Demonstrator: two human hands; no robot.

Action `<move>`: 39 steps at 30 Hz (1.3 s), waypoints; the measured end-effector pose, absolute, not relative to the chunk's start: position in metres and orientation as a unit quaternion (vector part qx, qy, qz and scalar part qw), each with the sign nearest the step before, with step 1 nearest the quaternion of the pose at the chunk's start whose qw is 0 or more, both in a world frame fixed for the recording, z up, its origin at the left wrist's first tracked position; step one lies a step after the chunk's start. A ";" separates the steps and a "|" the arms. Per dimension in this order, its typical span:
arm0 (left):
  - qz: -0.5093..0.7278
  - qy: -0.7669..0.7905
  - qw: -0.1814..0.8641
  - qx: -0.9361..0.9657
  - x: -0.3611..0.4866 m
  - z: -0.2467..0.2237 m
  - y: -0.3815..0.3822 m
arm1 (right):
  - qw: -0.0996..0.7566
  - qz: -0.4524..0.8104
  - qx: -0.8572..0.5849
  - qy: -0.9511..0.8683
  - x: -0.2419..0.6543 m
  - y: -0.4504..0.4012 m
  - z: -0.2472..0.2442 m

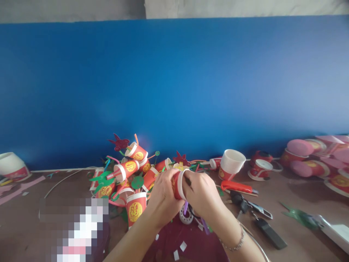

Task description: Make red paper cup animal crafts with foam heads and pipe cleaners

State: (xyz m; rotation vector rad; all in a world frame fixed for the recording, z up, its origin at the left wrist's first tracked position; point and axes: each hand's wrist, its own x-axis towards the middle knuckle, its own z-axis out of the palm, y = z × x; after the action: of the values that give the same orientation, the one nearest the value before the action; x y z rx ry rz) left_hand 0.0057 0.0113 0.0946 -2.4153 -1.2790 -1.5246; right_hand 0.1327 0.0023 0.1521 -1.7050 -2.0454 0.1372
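Observation:
My left hand [165, 189] is closed round a red paper cup [179, 183] with a yellow print, tilted so that its white rim faces right. The fingers of my right hand [202, 191] reach into the mouth of the same cup; their tips are hidden. Under the hands lie a white tape roll [185, 215] and purple straws. Just left of my left forearm stands another red cup [136, 209], at the edge of a heap of cups fitted with coloured straws and cut paper shapes.
A stack of white-rimmed cups [231, 163] stands behind my right hand, near an orange-handled cutter [237, 186]. Keys [243, 204] with a black fob lie further right, then green scissors [302, 217]. Pink-covered cups [308, 168] line the wall at right. Paper scraps [183, 246] lie in front.

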 end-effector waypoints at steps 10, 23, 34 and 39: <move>-0.466 -0.421 0.034 -0.778 0.001 0.098 0.012 | 0.234 0.042 -0.638 -0.733 0.133 0.008 0.144; -0.431 -0.413 0.070 -0.799 0.001 0.099 0.012 | 0.181 0.012 -0.610 -0.771 0.143 0.011 0.147; -0.385 -0.412 0.057 -0.824 -0.006 0.104 0.012 | 0.181 -0.003 -0.599 -0.780 0.140 0.022 0.140; -0.387 -0.434 0.051 -0.812 -0.009 0.108 0.014 | 0.297 0.002 -0.618 -0.728 0.139 0.022 0.137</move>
State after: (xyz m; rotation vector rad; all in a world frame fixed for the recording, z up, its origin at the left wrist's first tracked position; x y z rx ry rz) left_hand -0.0088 0.0138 0.1075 -2.4719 -1.3193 -1.1778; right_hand 0.1388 0.0216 0.1373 -1.6428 -1.9349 0.0051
